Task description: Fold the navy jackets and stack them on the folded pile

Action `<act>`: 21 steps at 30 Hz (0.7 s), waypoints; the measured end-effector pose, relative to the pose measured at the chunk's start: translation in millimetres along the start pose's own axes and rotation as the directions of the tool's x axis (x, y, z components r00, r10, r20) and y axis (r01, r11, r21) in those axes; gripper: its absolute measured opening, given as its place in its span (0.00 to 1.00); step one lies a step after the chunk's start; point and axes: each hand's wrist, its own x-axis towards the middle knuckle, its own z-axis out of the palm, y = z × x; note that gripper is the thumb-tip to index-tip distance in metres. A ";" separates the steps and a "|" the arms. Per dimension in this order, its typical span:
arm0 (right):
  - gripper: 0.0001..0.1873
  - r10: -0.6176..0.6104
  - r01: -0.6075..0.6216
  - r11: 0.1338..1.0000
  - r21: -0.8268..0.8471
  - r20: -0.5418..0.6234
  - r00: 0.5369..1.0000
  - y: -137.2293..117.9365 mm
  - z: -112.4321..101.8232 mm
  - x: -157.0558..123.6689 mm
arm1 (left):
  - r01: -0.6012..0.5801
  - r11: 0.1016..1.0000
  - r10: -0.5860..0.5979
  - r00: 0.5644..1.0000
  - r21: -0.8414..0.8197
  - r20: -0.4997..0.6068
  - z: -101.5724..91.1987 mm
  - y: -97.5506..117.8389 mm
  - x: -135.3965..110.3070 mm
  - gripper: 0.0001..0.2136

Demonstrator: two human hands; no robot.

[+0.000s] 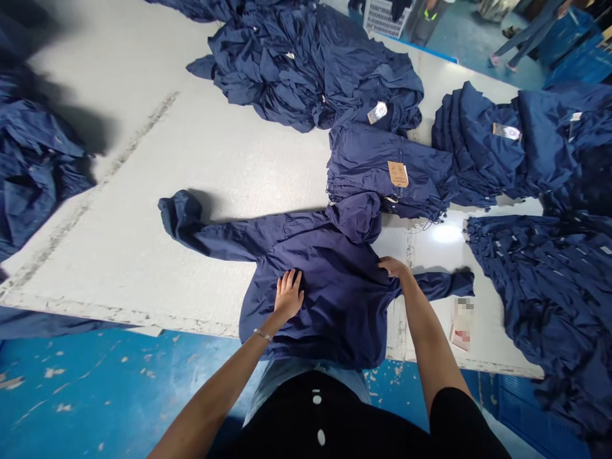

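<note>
A navy jacket (325,306) lies spread at the near edge of the desk (143,166), and its lower part seems to hang a little over this edge. Its sleeves go out to both sides, and a bunched part, maybe the hood (354,217), sits at the far side. This open position seems to keep the whole garment easy to reach.

The left hand (288,295) is open, with its palm flat on the jacket and the fingers spread, so it seems to press the cloth and keep it from sliding. The right hand (393,266) lies at the jacket's right shoulder with its fingers over the cloth. I cannot tell if it grasps the cloth or only touches it.

Just beyond the jacket, a folded stack (382,169) with a brown tag (398,173) almost touches the bunched part. More navy garments lie in a heap (306,67) near the far edge, in a stack (478,140) and a pile (549,293) toward the right side, and in another pile (36,172) at the left side. Keeping them in separate groups probably holds the middle of the desk free for the spread jacket.
</note>
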 end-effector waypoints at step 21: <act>0.11 -0.153 -0.084 0.940 -0.331 -0.627 0.764 51.5 -105.5 -29.8 | -0.071 0.994 0.075 0.996 -0.082 0.047 -6.7 34.7 -33.9 0.29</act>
